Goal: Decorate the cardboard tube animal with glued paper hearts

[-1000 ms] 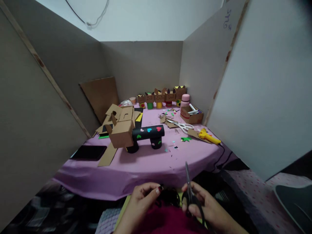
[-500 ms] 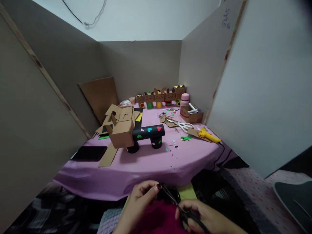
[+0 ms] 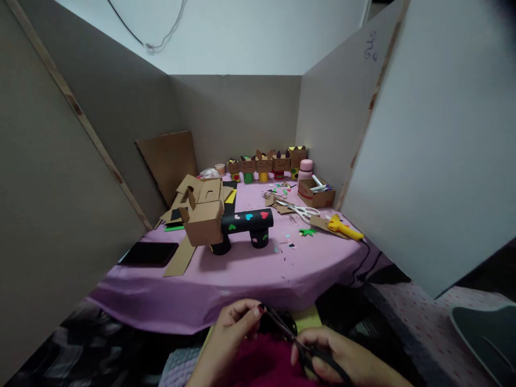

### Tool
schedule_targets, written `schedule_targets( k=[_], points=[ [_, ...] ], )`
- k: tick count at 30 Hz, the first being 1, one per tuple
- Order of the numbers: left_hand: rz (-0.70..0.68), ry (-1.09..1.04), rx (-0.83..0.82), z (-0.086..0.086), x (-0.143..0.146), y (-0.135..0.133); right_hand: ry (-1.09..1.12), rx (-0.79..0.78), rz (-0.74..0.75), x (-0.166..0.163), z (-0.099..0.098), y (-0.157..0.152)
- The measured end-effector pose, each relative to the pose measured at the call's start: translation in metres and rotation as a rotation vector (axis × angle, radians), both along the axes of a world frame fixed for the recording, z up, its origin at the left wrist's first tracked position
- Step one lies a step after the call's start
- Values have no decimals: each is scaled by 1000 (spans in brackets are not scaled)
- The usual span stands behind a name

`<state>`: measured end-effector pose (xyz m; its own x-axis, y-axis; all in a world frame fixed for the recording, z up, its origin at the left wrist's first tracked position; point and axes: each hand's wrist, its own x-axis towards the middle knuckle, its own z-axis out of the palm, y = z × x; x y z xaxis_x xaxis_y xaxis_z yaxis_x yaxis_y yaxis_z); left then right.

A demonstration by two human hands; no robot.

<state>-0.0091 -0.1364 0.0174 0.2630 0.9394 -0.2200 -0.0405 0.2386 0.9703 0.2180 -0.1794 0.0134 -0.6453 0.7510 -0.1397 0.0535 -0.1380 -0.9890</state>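
Note:
My right hand (image 3: 326, 352) grips a pair of black-handled scissors (image 3: 280, 324), its blades pointing up and left. The blade tips reach the fingertips of my left hand (image 3: 236, 328), which are pinched together. Whatever they hold is dark and too small to make out. Both hands are low in the view, over my lap and in front of the table edge. Beyond them on the table stands a cardboard animal figure with a box head (image 3: 204, 223) and a black tube body (image 3: 248, 220) dotted with coloured hearts.
On the pink-covered table (image 3: 242, 269) lie a phone (image 3: 149, 253), cut cardboard (image 3: 205, 189), white scissors (image 3: 304, 210), a yellow glue gun (image 3: 345, 227) with its cord, and paper scraps. A box of pens (image 3: 316, 194) and several small box-headed figures (image 3: 264, 164) stand behind. Partitions enclose the sides.
The camera view has shifted slightly, so the scene sits a little lower. My hands and the scissors keep nearly the same pose.

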Motion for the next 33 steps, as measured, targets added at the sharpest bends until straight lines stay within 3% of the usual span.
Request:
schedule_targets(
  k=[7, 11, 15, 21, 33],
  points=[
    [-16, -7, -11, -2, 2, -2, 52, 16, 9, -9, 0, 3],
    [-2, -28, 65, 7, 6, -6, 100, 22, 6, -14, 3, 4],
    [-56, -129, -11, 16, 10, -13, 112, 26, 11, -16, 4, 4],
    [-96, -150, 24, 11, 12, -15, 128, 39, 20, -16, 5, 3],
    [-90, -103, 99, 18, 12, -16, 126, 177, -125, -30, -13, 4]
  ],
)
